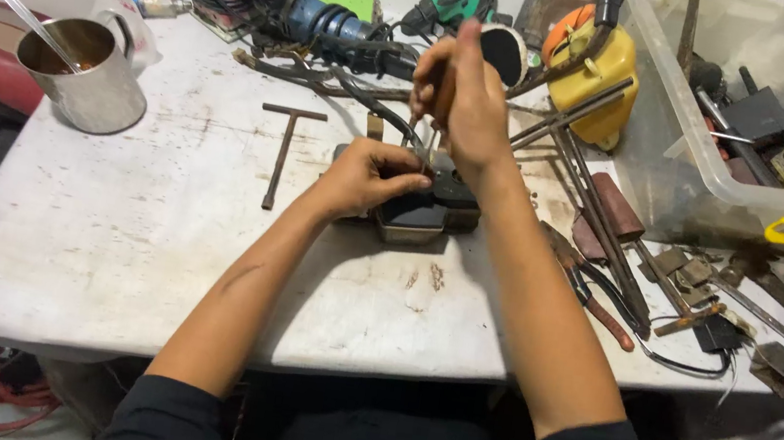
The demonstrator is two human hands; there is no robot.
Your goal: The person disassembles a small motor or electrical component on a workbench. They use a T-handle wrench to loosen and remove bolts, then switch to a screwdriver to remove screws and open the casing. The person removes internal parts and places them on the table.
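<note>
A small dark boxy device lies on the white bench in front of me. My left hand grips its left end and holds it down. Above it, my right hand is closed around a thin upright tool, likely a screwdriver, whose tip points down into the top of the device. A black cable runs from the device toward the back of the bench.
A metal mug with a spoon stands at the left. A T-shaped metal tool lies near my left hand. Power tools crowd the back. A yellow container, a clear bin, rods and pliers fill the right.
</note>
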